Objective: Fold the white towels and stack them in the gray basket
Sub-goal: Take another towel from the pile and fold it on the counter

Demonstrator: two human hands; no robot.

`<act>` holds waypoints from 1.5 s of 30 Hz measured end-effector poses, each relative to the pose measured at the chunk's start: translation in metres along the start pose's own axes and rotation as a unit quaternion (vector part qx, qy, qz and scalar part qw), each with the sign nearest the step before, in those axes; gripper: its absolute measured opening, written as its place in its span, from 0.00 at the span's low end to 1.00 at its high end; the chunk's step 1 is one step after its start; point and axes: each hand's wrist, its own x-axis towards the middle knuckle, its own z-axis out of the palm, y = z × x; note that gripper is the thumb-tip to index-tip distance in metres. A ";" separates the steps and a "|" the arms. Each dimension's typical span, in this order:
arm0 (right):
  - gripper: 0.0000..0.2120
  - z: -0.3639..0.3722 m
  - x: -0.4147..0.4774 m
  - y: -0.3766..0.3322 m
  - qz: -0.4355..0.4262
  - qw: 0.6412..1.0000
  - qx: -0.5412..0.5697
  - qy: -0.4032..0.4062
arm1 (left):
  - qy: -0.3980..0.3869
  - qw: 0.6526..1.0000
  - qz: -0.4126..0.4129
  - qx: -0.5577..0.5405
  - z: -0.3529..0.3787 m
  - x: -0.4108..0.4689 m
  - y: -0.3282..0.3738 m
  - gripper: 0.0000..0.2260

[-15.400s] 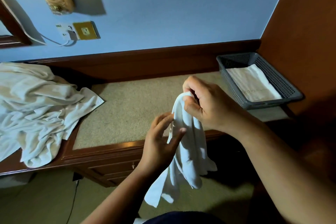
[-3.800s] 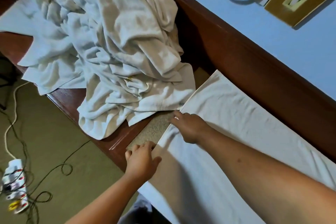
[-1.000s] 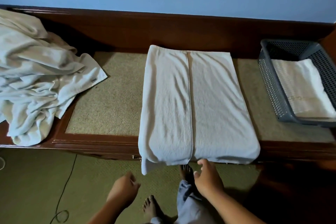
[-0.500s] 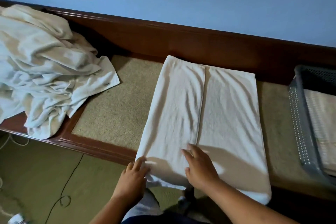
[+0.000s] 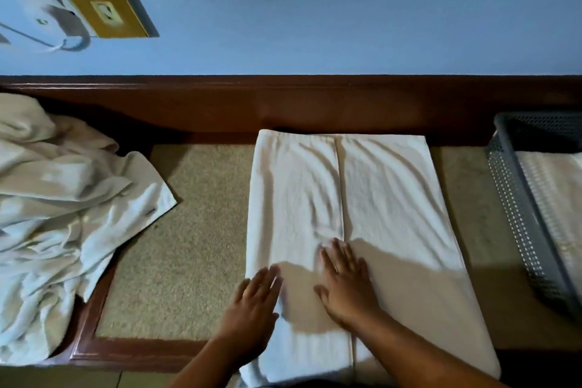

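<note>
I note the right hand [image 5: 345, 285] lying flat, palm down, fingers spread, pressed on the folded towel [image 5: 387, 214] just beside its centre seam. The left hand [image 5: 253, 309] is likewise flat and open, fingers extended, resting on the towel's left edge, near the right hand but not touching it. Neither hand grips anything.

The towel under both hands is folded into a long rectangle, two flaps meeting along a seam that runs away from the hands toward the wall. It lies on the worktop [image 5: 185, 246], its near end overhanging the front edge. Creases show on the left flap beyond the right hand's fingertips.

Well to the right of the right hand stands the gray basket [image 5: 516, 214], partly cut off by the frame; a folded towel in the basket [image 5: 557, 192] lies flat inside.

Well to the left of the left hand, a heap of unfolded towels [image 5: 63, 214] sprawls over the worktop's end.
</note>
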 end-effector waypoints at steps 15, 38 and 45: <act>0.41 -0.101 0.253 0.033 0.067 0.987 -0.006 0.146 | 0.048 0.983 -0.176 -0.038 -0.054 0.289 -0.112 0.40; 0.37 0.021 -0.069 0.071 0.066 0.996 0.019 -0.050 | -0.051 0.997 -0.053 -0.006 0.036 -0.055 0.012 0.40; 0.41 0.038 -0.110 0.107 0.257 0.959 0.109 0.052 | -0.027 0.999 -0.034 -0.004 0.059 -0.118 0.029 0.33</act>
